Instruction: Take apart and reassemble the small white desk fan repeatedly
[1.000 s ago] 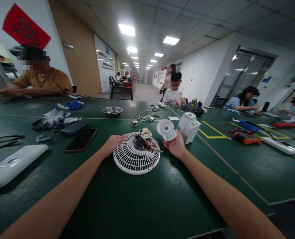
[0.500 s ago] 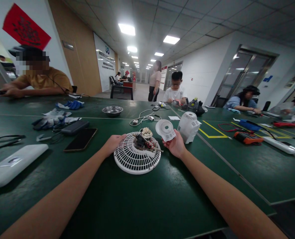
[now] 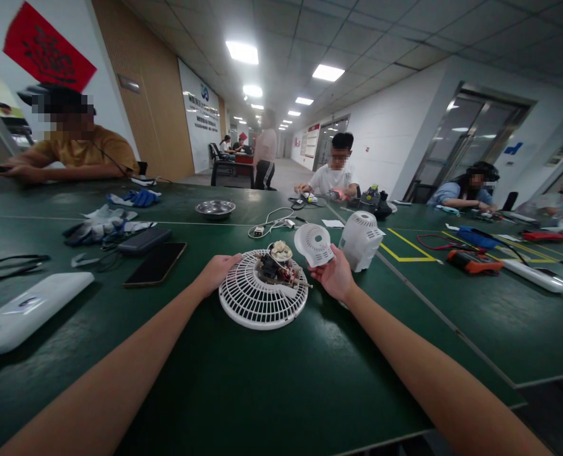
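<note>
A round white fan grille [image 3: 257, 308] lies on the green table with a motor and wiring [image 3: 279, 263] at its middle. My left hand [image 3: 217, 273] grips the grille's left rim, fingers closed on it. My right hand [image 3: 334, 273] holds a small white vented cover [image 3: 313, 244], tilted up just right of the motor. Behind that hand a white plastic housing [image 3: 360, 242] stands upright on the table.
A metal bowl [image 3: 215, 209] and a white cable [image 3: 274, 218] lie beyond the grille. Left are a phone [image 3: 155, 265], a dark case [image 3: 145, 241], gloves [image 3: 101, 226] and a white device [image 3: 34, 310]. An orange multimeter [image 3: 474, 261] lies right. Several people sit around.
The white cover in my right hand has shifted slightly up and left. My left hand stays on the grille. In the background, a standing person has moved left.
</note>
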